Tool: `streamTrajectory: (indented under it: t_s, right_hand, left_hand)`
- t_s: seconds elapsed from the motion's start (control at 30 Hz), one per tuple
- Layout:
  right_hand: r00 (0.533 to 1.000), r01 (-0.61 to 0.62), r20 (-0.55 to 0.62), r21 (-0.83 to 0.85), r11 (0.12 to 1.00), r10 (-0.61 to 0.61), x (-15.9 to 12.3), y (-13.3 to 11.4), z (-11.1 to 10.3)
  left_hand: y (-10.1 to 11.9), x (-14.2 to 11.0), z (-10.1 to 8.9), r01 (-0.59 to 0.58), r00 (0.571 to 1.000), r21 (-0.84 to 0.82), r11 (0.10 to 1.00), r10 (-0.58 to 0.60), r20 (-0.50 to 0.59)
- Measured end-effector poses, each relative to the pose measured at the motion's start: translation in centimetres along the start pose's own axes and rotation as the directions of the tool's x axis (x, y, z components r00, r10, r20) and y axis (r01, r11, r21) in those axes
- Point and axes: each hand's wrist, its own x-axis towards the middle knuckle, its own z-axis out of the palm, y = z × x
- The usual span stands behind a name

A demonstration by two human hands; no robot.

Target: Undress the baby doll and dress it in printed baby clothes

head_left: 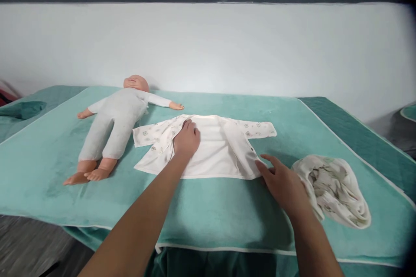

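Observation:
A white baby jacket (212,156) with small printed figures on its sleeves lies spread on the green bed cover, its front flaps parted. My left hand (187,139) rests on the jacket beside its left flap, fingers laid along the cloth near the neckline. At the lower right corner of the jacket is my right hand (281,181), thumb and forefinger apart, the thumb touching or very near the hem; its other fingers are partly hidden. A baby doll (118,112) in a pale cloth body lies on its back to the left of the jacket.
A crumpled printed white cloth (338,190) sits just right of my right hand. The green cover (224,212) has white piping along its edges. A white wall (208,47) rises behind the bed, and dark floor (29,242) shows at the lower left.

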Motion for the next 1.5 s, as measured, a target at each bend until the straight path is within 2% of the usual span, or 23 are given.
streamTrajectory:
  t_s: [0.07,0.13,0.27,0.37,0.47,0.5,0.6,0.67,0.73,0.93,0.97,1.03,1.1,1.13,1.2,1.33,1.5]
  right_hand:
    - [0.993,0.051,-0.102,-0.095,0.994,-0.061,0.4,-0.8,-0.6]
    - [0.967,0.162,-0.182,-0.107,0.981,-0.179,0.9,-2.1,-1.1]
    - [0.873,0.392,-0.227,-0.204,0.897,-0.432,2.2,-5.5,-1.7]
    - [0.814,0.511,-0.174,-0.24,0.825,-0.554,3.8,-8.0,-1.5]
    - [0.759,0.638,-0.006,-0.191,0.746,-0.651,6.5,-9.2,0.9]
    - [0.748,0.658,0.051,-0.19,0.728,-0.662,7.5,-9.2,2.3]
    - [0.817,0.574,0.139,-0.275,0.771,-0.559,10.4,-8.2,6.5]
    - [0.819,0.571,0.158,-0.319,0.756,-0.552,11.7,-7.3,8.5]
    - [0.808,0.584,0.158,-0.334,0.74,-0.567,12.4,-6.8,9.5]
    - [0.83,0.546,0.102,-0.345,0.763,-0.548,12.6,-7.5,9.3]
    - [0.82,0.555,0.078,-0.351,0.755,-0.567,12.4,-7.6,9.3]
    - [0.756,0.629,0.065,-0.346,0.696,-0.651,12.2,-7.8,9.3]
    - [0.684,0.715,0.123,-0.308,0.627,-0.719,12.1,-7.8,9.4]
    - [0.671,0.734,0.162,-0.286,0.616,-0.724,12.3,-7.7,9.5]
    - [0.687,0.725,0.216,-0.268,0.635,-0.693,12.7,-7.7,9.6]
    - [0.732,0.679,0.211,-0.307,0.667,-0.647,13.2,-7.9,9.8]
    - [0.728,0.669,0.145,-0.362,0.649,-0.67,12.0,-7.7,10.1]
  left_hand:
    - [0.0,0.0,0.0,-0.007,1.0,-0.002,1.0,0.007,-0.001]
    - [0.0,0.0,-0.1,-0.009,1.0,0.002,1.0,0.009,-0.003]
    - [0.1,-0.1,-0.1,0.006,1.0,0.008,1.0,-0.006,-0.006]
    - [0.2,-0.2,-0.2,0.036,0.999,0.002,0.999,-0.036,0.006]
    - [0.3,-0.2,-0.3,0.047,0.999,0.007,0.999,-0.047,0.01]
    - [0.3,-0.2,-0.3,0.044,0.999,0.009,0.999,-0.044,0.006]
    - [0.3,-0.2,-0.3,0.043,0.999,-0.002,0.999,-0.043,0.01]
    - [0.2,-0.2,-0.2,0.039,0.999,-0.01,0.999,-0.039,0.015]
    - [0.2,-0.2,-0.2,0.032,0.999,-0.013,0.999,-0.032,0.004]
    - [0.1,-0.4,-0.1,0.03,1.0,-0.024,0.999,-0.03,0.003]
    - [0.1,-0.4,-0.2,0.03,1.0,-0.024,0.999,-0.03,0.007]
    - [0.1,-0.5,-0.2,0.031,0.999,-0.021,0.999,-0.031,0.011]
    - [0.1,-0.5,-0.2,0.035,0.999,-0.017,0.999,-0.034,0.015]
    - [0.1,-0.5,-0.2,0.037,0.999,-0.015,0.999,-0.036,0.017]
    - [0.1,-0.5,-0.2,0.036,0.999,-0.013,0.999,-0.036,0.021]
    - [0.2,-0.5,-0.3,0.038,0.999,-0.004,0.999,-0.038,0.032]
    - [0.3,-0.6,-0.4,0.042,0.999,-0.005,0.999,-0.041,0.035]
